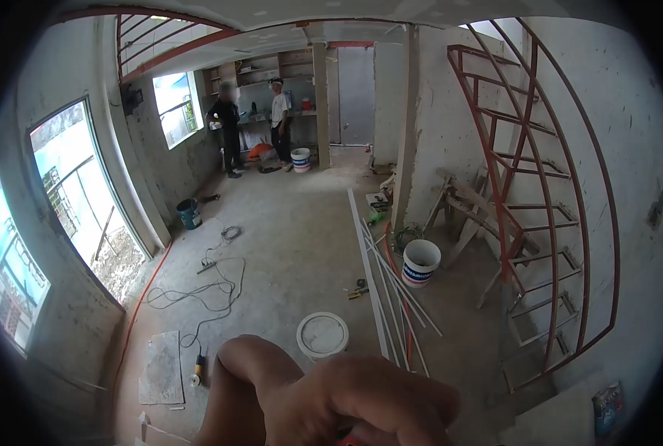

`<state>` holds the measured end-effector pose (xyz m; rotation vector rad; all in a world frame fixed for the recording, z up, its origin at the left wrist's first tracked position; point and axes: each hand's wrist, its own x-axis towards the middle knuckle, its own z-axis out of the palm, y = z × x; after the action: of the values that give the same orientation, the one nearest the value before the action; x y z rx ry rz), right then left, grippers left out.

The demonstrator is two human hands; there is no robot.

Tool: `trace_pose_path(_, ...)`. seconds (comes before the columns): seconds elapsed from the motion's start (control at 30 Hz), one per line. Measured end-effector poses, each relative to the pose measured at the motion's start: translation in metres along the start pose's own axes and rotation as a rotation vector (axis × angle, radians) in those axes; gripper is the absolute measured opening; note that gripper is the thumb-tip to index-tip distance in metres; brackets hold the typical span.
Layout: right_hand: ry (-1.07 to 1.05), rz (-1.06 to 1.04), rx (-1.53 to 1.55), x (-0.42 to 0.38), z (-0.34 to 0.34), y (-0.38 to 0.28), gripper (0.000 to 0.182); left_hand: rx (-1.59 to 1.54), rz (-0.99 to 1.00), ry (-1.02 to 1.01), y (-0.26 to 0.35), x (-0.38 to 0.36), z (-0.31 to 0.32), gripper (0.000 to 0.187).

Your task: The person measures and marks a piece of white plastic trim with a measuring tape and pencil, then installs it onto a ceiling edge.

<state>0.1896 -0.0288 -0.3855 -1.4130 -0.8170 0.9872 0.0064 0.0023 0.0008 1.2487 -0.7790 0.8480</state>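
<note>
Bare skin fills the bottom centre, very close to the camera. On the left side is a bent shape that appears to be part of my left arm or hand (248, 372). A second bent shape, apparently my right arm or hand (391, 390), overlaps it on the right. No fingers can be made out clearly, and anything held is hidden. A sliver of red shows beneath them at the bottom edge. Just beyond stands a round bucket with a pale lid (322, 334). An angle grinder (197, 370) with a yellow body lies on the floor to the left, beside a flat grey board (160, 368).
Long metal strips (376, 275) lie right of centre, near a white bucket (420, 262). A red metal stair frame (547, 193) leans at the right wall. Cables (231, 290) cross the floor. Two people (279, 115) stand at the back by shelves.
</note>
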Motion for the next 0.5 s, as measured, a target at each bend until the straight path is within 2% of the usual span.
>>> trace_pose_path(0.07, -0.012, -0.011, 0.003, -0.001, 0.001, 0.002, 0.026, -0.129, 0.13, -0.037, -0.008, 0.005, 0.004, 0.034)
trace_pose_path(0.17, -0.034, -0.015, -0.012, -0.001, 0.0, 0.014, 0.024, -0.193, 0.125, -0.056, -0.009, 0.004, 0.01, 0.03)
trace_pose_path(0.2, -0.038, -0.015, -0.019, -0.001, 0.0, 0.019, 0.023, -0.145, 0.1, -0.092, -0.007, 0.001, 0.003, 0.029)
trace_pose_path(0.3, -0.059, -0.02, -0.054, 0.001, -0.003, 0.035, 0.022, -0.097, -0.148, -0.039, 0.018, 0.001, 0.004, 0.026)
trace_pose_path(0.37, -0.07, -0.031, -0.062, 0.002, -0.003, 0.041, 0.021, -0.134, -0.19, -0.037, 0.02, 0.001, 0.005, 0.024)
trace_pose_path(0.47, -0.06, -0.038, -0.004, -0.003, 0.003, 0.03, 0.019, -0.235, -0.045, -0.062, 0.006, -0.005, 0.005, 0.023)
trace_pose_path(0.5, -0.055, -0.042, 0.027, -0.006, 0.007, 0.02, 0.018, -0.263, -0.038, -0.005, 0.004, -0.009, 0.01, 0.023)
